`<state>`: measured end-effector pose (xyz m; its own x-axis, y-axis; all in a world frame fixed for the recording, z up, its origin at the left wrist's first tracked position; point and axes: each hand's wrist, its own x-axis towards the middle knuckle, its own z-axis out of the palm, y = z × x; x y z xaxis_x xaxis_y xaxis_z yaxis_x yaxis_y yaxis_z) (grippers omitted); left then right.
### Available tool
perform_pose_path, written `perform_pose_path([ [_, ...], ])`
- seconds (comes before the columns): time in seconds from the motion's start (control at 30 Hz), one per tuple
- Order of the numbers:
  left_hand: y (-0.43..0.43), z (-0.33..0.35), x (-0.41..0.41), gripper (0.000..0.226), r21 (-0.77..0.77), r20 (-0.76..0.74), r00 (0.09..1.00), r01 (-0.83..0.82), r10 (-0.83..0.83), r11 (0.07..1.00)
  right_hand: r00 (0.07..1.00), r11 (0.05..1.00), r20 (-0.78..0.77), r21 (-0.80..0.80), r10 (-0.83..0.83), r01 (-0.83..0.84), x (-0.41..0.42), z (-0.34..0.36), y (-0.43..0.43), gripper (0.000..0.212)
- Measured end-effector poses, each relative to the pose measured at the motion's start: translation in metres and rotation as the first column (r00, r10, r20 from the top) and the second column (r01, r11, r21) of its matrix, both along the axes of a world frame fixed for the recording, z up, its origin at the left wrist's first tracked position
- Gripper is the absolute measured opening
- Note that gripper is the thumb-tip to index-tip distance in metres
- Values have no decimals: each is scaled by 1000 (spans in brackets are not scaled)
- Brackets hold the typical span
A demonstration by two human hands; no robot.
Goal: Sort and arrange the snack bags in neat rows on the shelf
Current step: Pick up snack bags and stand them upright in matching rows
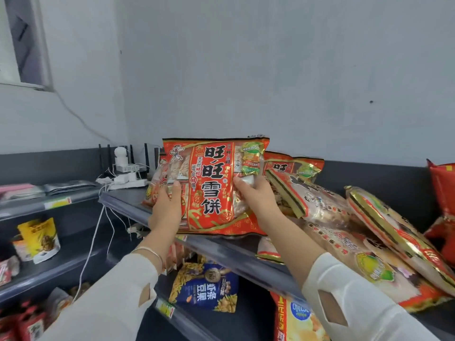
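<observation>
I hold a big red rice-cracker bag (211, 185) upright on the top shelf (128, 205), near its left end. My left hand (167, 207) grips the bag's lower left side. My right hand (256, 193) grips its right edge. Behind it stands another red bag (293, 166) of the same kind. To the right, several similar bags lie tumbled and tilted: one (307, 200) leans behind my right wrist, a flat one (357, 257) rests below it, and one (398, 232) slants on top further right.
A power strip with plugs and a white camera (123, 168) crowd the shelf's back left corner, cables hanging down. Red bags (443, 193) sit at the far right. Lower shelves hold a blue snack bag (206, 289), a yellow pouch (39, 239) and small red packets.
</observation>
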<state>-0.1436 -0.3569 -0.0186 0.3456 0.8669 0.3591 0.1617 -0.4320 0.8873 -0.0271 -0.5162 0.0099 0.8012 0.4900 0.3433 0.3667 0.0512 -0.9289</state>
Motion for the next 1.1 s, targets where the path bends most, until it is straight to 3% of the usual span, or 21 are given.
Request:
perform_pose_path([
  [0.1,15,12,23,66,34,41,999,32,-34,999,997,997,-2,33,-74,74,29,1,29,113],
  [0.23,35,27,57,68,83,57,996,59,-64,995,991,988,14,78,-135,133,50,12,50,103],
  [0.33,54,34,82,82,46,80,990,117,-120,992,988,985,11,79,-155,153,69,22,68,109],
  [0.43,68,40,103,75,47,112,976,180,-184,983,992,983,-1,132,-129,128,89,32,83,113],
  [0.63,83,53,146,80,152,164,938,282,-306,947,989,956,-59,255,-137,147,119,40,88,94],
  [0.73,88,62,168,80,273,137,950,236,-281,933,982,956,-89,229,-168,184,137,39,90,80],
  [0.87,100,68,197,69,368,76,947,264,-312,892,921,924,-110,48,-373,380,162,36,93,113],
  [0.93,106,63,210,73,312,36,910,382,-413,870,908,909,-83,32,-411,415,170,31,91,104],
  [1.03,108,43,224,76,134,45,794,597,-606,791,873,873,-19,-30,-487,487,153,24,86,64],
  [1.1,109,25,229,76,15,-6,740,673,-673,740,837,829,43,-117,-546,547,148,15,84,61],
])
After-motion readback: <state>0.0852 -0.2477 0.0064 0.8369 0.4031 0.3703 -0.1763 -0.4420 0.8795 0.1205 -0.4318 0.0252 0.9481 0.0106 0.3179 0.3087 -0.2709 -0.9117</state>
